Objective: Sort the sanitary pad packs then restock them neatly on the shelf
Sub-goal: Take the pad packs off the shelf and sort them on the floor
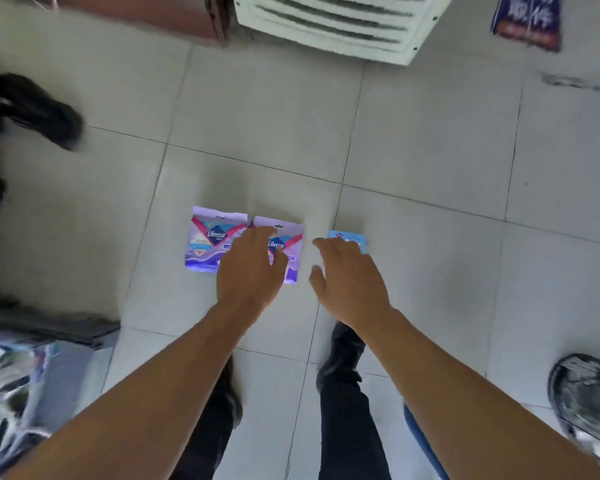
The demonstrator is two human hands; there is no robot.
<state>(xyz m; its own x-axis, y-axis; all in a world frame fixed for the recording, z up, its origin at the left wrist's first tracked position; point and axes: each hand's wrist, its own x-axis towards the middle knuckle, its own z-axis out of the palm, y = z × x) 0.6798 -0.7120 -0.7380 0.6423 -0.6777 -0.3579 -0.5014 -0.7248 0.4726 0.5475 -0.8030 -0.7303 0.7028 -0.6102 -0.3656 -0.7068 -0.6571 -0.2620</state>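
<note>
Two flat purple plastic sanitary pad packs were seen side by side on the pale grey tiled floor (430, 150) at the centre of the frame, their edges touching or very nearly so. The left purple pack (212, 242) lay fully exposed; the right purple pack (290, 242) was partly covered by the left hand (248, 268), which was stretched out over it with fingers relaxed and spread wide, nothing gripped. Whether the fingertips were touching the wrapper could not be told.

Just right of centre, a small light blue pack (349, 239) was found lying on the same floor, apart from the purple pair. It was half hidden behind the right hand (349, 275), which was held flat with fingers loosely extended, nothing clasped.

Below the hands, black shoes and dark trousers were visible. A white slatted vent unit (336, 22) was seen at top centre, and a dark blue printed package (527, 20) at upper right.
</note>
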